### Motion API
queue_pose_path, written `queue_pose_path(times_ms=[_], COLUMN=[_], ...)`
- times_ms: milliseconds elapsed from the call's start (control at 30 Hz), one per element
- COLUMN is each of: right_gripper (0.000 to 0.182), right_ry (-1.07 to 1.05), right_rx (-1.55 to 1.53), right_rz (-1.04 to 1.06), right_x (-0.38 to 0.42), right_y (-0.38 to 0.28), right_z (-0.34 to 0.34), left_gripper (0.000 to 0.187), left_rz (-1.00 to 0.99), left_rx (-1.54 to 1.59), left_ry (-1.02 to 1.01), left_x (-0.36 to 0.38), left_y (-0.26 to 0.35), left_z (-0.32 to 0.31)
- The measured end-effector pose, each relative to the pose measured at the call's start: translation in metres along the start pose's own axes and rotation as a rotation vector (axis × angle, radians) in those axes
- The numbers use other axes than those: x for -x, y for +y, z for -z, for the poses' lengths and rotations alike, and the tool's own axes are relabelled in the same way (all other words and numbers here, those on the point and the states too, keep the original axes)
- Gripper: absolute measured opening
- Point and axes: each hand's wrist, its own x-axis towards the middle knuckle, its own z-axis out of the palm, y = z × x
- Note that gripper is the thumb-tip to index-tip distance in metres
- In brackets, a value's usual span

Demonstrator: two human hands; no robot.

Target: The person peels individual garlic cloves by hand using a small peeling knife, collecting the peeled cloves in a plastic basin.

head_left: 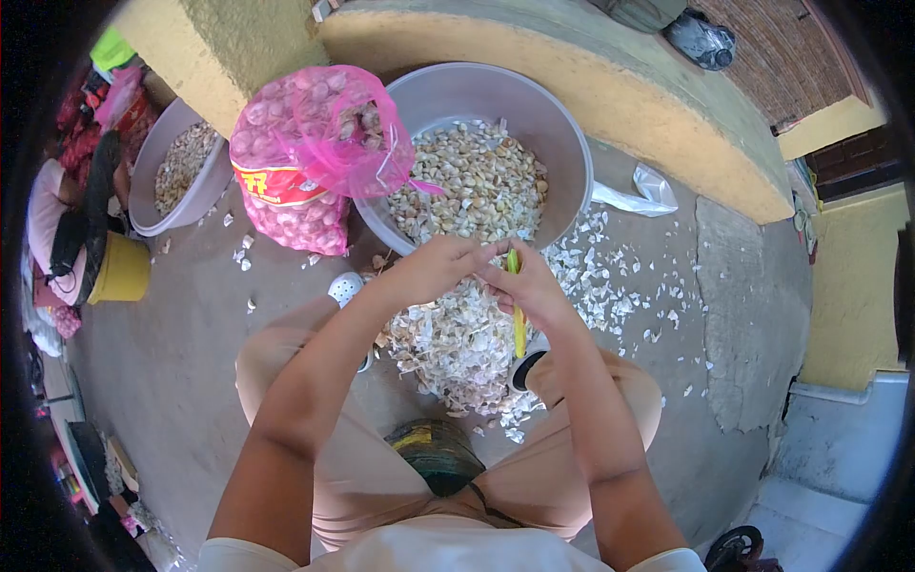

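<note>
My left hand (431, 271) and my right hand (530, 288) meet at the fingertips over the near rim of a large pale tub (570, 133). The left fingers are pinched together, and what lies between them is too small to make out. In the right hand is a slim yellow-green tool (519, 329), like a knife handle, with no blade showing. Loose garlic cloves (477, 176) cover the tub's bottom. Below my hands, a heap of papery garlic peels (453, 353) lies on the floor between my feet.
A pink mesh bag of garlic bulbs (291, 143) stands against the tub's left side. Further left are a second tub (212, 176), a yellow bucket (122, 269) and another seated person (71, 224). A clear plastic bag (643, 194) and scattered peels lie right. A low curved wall (534, 43) runs behind.
</note>
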Motion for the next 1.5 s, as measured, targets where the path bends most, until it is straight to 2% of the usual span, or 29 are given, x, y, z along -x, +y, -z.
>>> queue_pose_path(times_ms=[67,133,267,367,467,567,667,767,800,1067,1233,1500], right_gripper=[0.031,0.031,0.032,0.033,0.034,0.035,0.034,0.034,0.034,0.03,0.035,0.024], right_ry=[0.001,-0.003,-0.048,-0.062,-0.054,-0.062,-0.024,-0.003,-0.005,-0.041,-0.075,0.032], right_rx=[0.02,0.052,-0.074,-0.161,-0.168,-0.094,0.017,0.079,0.078,-0.073,-0.148,-0.36], right_rz=[-0.008,-0.015,0.011,0.034,0.048,0.073,0.086,0.097,0.101,0.042,0.024,0.029], right_x=[0.001,0.003,0.005,0.006,0.008,0.004,0.003,0.003,0.003,0.005,0.005,0.006], right_y=[-0.002,-0.004,-0.004,-0.002,-0.006,-0.004,-0.003,-0.004,-0.004,-0.01,-0.009,-0.015], right_z=[-0.001,-0.001,0.0,0.0,-0.002,0.001,0.002,0.003,0.004,0.005,0.005,0.011], left_gripper=[0.042,0.042,0.045,0.047,0.05,0.05,0.038,0.022,0.021,0.021,0.014,0.009], left_rz=[-0.121,-0.131,-0.082,0.098,0.128,0.183,0.152,0.055,0.058,0.063,0.078,0.072], left_rx=[-0.035,-0.07,-0.096,0.41,0.522,0.653,0.606,0.383,0.397,0.545,0.462,0.403], left_ry=[0.056,0.068,0.069,0.08,0.092,0.011,0.11,0.089,0.089,0.042,0.07,0.092], left_x=[0.002,0.005,0.003,-0.001,0.0,-0.006,-0.003,0.002,0.001,0.003,0.001,0.001], left_y=[-0.003,0.004,0.005,-0.004,0.006,-0.003,0.008,0.023,0.022,0.014,0.01,0.004], left_z=[-0.003,-0.003,-0.004,-0.005,-0.006,-0.002,0.003,0.007,0.009,0.019,0.019,0.023])
